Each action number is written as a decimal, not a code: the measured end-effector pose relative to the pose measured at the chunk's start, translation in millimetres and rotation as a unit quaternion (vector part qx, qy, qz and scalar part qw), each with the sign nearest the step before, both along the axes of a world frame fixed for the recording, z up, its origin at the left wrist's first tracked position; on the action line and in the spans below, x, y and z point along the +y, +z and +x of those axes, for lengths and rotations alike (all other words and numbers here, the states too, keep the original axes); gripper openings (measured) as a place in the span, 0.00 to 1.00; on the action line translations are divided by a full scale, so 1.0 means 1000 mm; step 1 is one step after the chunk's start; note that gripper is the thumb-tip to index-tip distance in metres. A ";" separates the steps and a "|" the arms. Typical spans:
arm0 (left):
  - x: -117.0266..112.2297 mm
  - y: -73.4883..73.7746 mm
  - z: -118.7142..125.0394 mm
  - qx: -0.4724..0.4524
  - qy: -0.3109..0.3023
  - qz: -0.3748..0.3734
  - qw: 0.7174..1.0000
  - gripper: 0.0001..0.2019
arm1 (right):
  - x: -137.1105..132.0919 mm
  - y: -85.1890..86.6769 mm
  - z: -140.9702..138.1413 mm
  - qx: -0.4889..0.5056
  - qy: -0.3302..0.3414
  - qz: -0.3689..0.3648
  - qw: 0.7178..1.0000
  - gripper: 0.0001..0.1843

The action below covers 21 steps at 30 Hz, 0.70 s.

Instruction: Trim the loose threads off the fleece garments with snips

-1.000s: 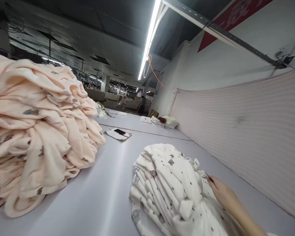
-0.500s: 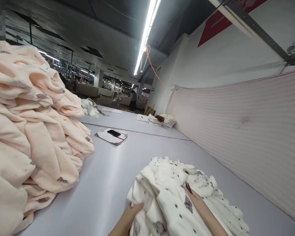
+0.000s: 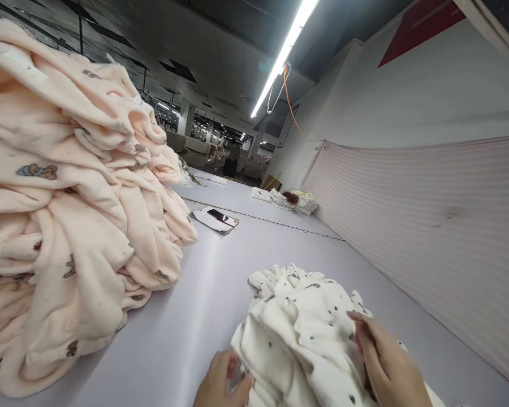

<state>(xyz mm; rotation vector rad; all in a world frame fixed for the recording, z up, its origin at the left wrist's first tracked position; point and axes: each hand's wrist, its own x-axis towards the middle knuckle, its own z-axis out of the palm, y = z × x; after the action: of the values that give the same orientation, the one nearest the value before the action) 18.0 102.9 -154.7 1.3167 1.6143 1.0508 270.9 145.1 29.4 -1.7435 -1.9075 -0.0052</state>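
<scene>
A bundle of white fleece pieces with small dark prints [image 3: 305, 322] lies on the grey table [image 3: 203, 316] right in front of me. My left hand [image 3: 221, 384] pinches the bundle's lower left edge, fingers curled on the cloth. My right hand [image 3: 385, 362] lies on the bundle's right side, its fingers bent over the top layer and gripping it. Both wrists run off the bottom of the view.
A tall heap of peach printed fleece [image 3: 68, 209] fills the left side. Further back lie papers with a dark phone [image 3: 216, 217] on top and a low stack of white pieces [image 3: 292, 202]. A pink striped fabric wall [image 3: 428, 226] borders the right.
The view swung from right to left and back. My left hand came into view and took the bundle's left edge; my right hand shifted across the top to the right side.
</scene>
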 end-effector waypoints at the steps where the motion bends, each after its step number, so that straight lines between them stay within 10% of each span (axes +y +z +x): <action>1: -0.001 0.010 0.000 0.018 0.013 0.015 1.000 0.15 | -0.012 0.000 -0.016 -0.004 0.043 -0.007 0.999 0.22; 6: 0.007 0.054 0.013 0.061 -0.021 0.112 0.992 0.19 | -0.012 -0.016 -0.074 -0.150 0.129 -0.035 0.980 0.16; 10: 0.035 0.064 0.038 0.116 -0.183 0.144 0.966 0.26 | 0.025 0.003 -0.038 -0.108 0.071 -0.030 0.991 0.16; 14: 0.055 0.059 0.057 0.128 -0.191 0.103 0.968 0.23 | 0.020 0.026 0.025 -0.068 0.010 -0.023 0.997 0.27; 21: 0.074 0.068 0.071 0.142 -0.166 0.090 0.972 0.16 | 0.024 -0.014 0.000 -0.114 0.062 -0.071 0.989 0.12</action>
<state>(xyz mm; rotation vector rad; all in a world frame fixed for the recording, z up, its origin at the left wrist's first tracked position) 88.7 177.0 -86.2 1.8558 1.4513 0.8437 271.2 169.6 15.6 -1.7777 -2.2275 -0.0229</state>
